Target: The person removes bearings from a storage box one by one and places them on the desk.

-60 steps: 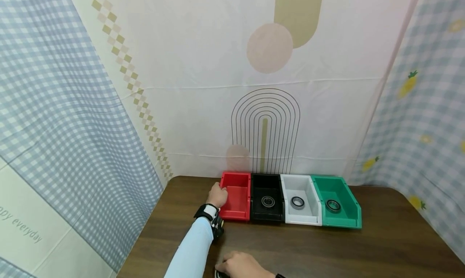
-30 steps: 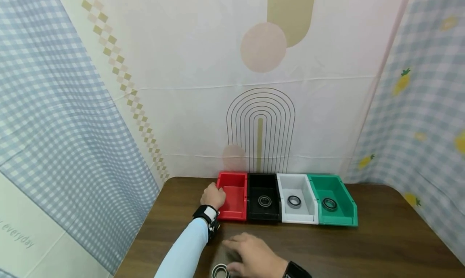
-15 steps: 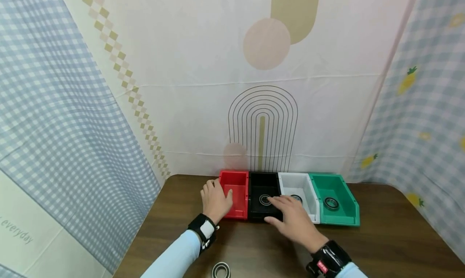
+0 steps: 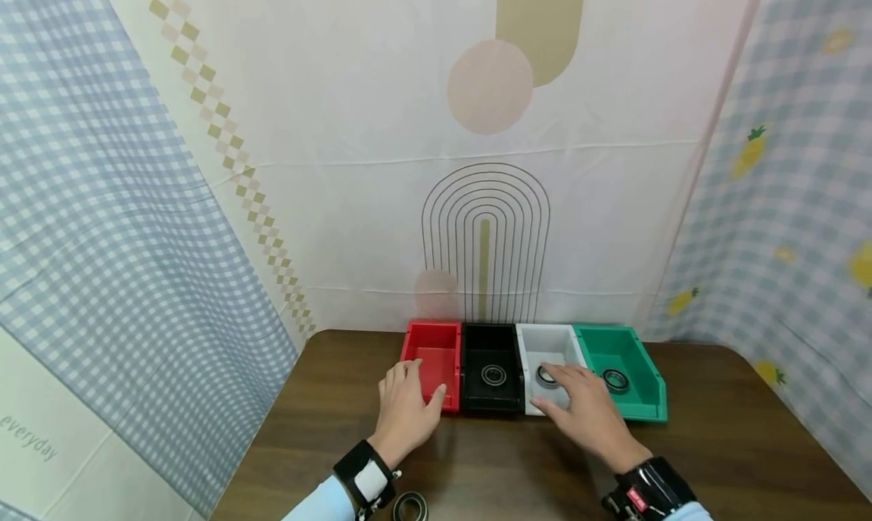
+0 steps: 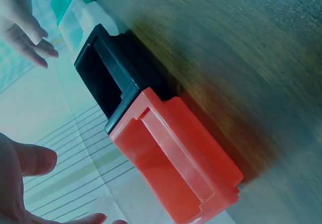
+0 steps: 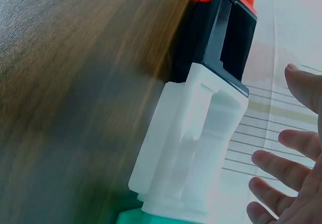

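Note:
My left hand [image 4: 407,413] hovers at the near left part of the red bin [image 4: 436,348], fingers spread and holding nothing. My right hand [image 4: 591,411] reaches over the front of the white bin [image 4: 548,343], also with fingers apart and nothing in them; its fingertips overlap a ring-shaped bearing [image 4: 545,377] in that bin. Another bearing [image 4: 493,375] lies in the black bin [image 4: 490,345], and one more bearing [image 4: 616,381] in the green bin [image 4: 613,347]. On the table close to my left wrist lies a bearing [image 4: 411,506], cut by the lower frame edge.
The bins stand side by side in a row along the back of the brown wooden table [image 4: 518,475]. Behind them hangs a pale patterned cloth [image 4: 368,233], with blue checked cloth [image 4: 170,279] on the left side and more at the right.
My right hand has let go of the bearing on the table and moved up and right over the white bin. The left hand has loosened from the red bin's side and drawn nearer.

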{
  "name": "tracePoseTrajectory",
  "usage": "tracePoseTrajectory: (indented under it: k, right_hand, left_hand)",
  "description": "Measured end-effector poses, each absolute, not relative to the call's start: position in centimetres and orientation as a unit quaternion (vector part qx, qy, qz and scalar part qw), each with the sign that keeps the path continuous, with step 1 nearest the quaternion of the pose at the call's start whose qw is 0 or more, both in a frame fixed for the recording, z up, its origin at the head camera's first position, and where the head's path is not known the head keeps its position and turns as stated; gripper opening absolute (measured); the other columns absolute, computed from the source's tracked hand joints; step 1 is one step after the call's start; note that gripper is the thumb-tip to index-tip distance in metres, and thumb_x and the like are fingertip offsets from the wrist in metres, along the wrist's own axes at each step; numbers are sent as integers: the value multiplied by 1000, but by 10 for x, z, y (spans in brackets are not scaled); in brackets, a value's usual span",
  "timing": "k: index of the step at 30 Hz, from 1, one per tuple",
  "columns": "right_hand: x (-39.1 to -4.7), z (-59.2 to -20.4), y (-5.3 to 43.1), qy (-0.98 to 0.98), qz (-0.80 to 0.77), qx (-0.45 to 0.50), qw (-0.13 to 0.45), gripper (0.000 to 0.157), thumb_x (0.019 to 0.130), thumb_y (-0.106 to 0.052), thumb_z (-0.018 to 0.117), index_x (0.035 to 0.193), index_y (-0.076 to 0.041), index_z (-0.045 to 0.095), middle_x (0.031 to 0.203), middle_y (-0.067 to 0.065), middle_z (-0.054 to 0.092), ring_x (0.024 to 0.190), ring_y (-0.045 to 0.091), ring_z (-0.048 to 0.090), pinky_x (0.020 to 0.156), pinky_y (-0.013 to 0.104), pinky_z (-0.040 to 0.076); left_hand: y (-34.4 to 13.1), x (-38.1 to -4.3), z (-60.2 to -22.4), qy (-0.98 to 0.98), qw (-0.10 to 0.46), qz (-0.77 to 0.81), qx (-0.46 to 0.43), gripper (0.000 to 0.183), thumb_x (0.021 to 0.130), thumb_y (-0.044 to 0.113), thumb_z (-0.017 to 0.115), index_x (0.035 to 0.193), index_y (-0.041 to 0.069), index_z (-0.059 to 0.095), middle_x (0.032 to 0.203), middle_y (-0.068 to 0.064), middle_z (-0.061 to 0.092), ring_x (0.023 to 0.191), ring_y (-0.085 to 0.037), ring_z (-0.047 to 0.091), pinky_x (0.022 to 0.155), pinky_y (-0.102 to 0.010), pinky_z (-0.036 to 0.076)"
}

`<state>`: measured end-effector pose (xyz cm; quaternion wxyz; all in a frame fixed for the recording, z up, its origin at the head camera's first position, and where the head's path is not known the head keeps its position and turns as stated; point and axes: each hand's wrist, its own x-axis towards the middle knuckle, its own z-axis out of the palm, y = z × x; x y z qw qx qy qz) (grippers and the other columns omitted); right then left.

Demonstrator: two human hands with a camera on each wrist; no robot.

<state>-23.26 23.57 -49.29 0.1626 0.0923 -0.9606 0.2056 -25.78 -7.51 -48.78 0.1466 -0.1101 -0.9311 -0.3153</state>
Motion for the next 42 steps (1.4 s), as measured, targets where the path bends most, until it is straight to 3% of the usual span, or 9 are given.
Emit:
tracePoseTrajectory:
  k: [10, 20, 29, 38, 42]
  right_hand:
    - [-231, -494, 235, -960, 215, 85, 160, 64, 95, -42, 81, 148, -8, 64, 143, 19, 70, 137, 48, 57, 112, 75, 39]
    - [-228, -499, 234, -959, 225, 73, 155, 65, 95, -43, 80, 148, -9, 64, 141, 20, 70, 135, 46, 59, 115, 73, 38]
    - [-225, -503, 231, -960, 226, 65, 150, 66, 94, -42, 82, 149, -10, 63, 141, 19, 70, 135, 47, 59, 114, 74, 39]
    - [-221, -505, 230, -962, 231, 52, 135, 68, 95, -44, 80, 151, -11, 62, 144, 20, 68, 138, 48, 57, 115, 75, 38]
    - [-220, -507, 229, -960, 240, 51, 132, 69, 95, -46, 80, 152, -14, 61, 145, 18, 68, 139, 46, 56, 116, 75, 37]
  left_hand:
    - [-73, -259, -490, -926, 118, -341, -107, 59, 99, 30, 73, 145, -3, 58, 140, -21, 60, 127, -34, 54, 106, -55, 43]
    - [-40, -284, -492, -918, 53, -382, -91, 63, 101, 33, 70, 149, -5, 54, 142, -25, 60, 129, -40, 57, 111, -62, 46]
    - [-7, -322, -502, -931, 44, -356, -71, 60, 103, 34, 65, 138, -13, 57, 129, -29, 62, 120, -46, 59, 108, -63, 45]
    - [15, -369, -510, -935, -21, -352, 24, 53, 107, 31, 58, 137, -12, 56, 138, -32, 59, 132, -51, 56, 115, -63, 44]
    - [20, -394, -522, -933, -29, -355, 54, 44, 106, 27, 55, 130, -9, 59, 131, -30, 63, 125, -50, 60, 107, -62, 50]
